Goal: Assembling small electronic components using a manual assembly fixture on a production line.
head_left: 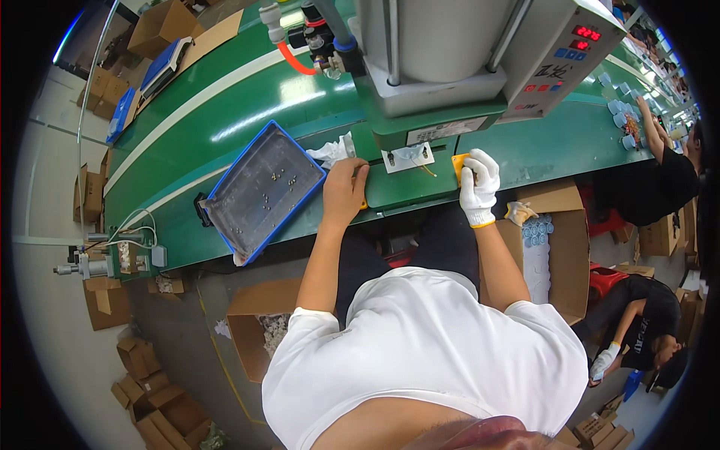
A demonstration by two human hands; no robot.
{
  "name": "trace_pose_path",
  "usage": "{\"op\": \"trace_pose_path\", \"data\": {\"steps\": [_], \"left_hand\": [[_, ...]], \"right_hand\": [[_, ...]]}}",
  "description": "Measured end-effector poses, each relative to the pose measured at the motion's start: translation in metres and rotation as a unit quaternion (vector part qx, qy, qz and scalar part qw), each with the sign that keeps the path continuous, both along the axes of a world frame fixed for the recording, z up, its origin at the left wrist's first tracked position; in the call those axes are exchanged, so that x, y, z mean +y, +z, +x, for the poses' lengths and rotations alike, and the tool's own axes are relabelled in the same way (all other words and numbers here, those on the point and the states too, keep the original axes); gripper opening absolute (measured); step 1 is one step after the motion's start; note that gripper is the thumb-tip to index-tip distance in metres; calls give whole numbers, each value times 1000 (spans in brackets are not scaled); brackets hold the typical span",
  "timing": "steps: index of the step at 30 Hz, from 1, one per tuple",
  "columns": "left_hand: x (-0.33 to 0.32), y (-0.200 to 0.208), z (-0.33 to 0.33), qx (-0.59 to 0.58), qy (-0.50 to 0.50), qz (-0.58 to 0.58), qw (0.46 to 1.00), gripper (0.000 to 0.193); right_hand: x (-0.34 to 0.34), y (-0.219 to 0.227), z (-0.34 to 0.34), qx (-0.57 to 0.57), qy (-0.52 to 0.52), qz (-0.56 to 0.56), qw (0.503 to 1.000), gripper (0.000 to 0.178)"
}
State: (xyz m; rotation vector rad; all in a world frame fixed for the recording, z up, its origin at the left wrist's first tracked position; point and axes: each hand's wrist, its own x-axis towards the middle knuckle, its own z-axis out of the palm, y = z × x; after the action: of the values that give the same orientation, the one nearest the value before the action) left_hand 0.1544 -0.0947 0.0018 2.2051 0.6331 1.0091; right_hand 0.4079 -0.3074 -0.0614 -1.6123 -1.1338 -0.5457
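Observation:
My bare left hand (345, 191) is closed at the left side of the green press base (409, 187), fingers curled and thumb toward the press. A sliver of yellow shows beside its palm; most of that piece is hidden. On the other side, my right hand (480, 187), in a white knit glove, curls its fingers over a yellow box (460, 166), which it partly covers. Between my hands, a small metal fixture (407, 158) sits under the press head (435, 124), with a thin yellowish strand sticking out of it.
Left of my left hand lies a blue-rimmed tray (247, 195) with several small metal parts, beside crumpled white plastic (334, 150). A control box (559, 60) with red digits hangs upper right. Cardboard boxes (566, 255) flank my legs. Other people (652, 172) work at the right.

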Motion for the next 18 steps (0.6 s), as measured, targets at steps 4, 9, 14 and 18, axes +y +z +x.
{"op": "trace_pose_path", "data": {"steps": [4,9,14,18], "left_hand": [[-1,34,15,-23,-42,42,998,10],[16,88,50,142,-69,-77,985,16],[31,84,79,31,-136,54,989,35],[34,81,81,72,-159,66,982,41]], "right_hand": [[2,-3,0,8,5,3,1000,18],[3,1,-1,1,5,12,1000,18],[3,2,-2,4,7,12,1000,17],[1,1,-3,13,3,12,1000,17]]}}
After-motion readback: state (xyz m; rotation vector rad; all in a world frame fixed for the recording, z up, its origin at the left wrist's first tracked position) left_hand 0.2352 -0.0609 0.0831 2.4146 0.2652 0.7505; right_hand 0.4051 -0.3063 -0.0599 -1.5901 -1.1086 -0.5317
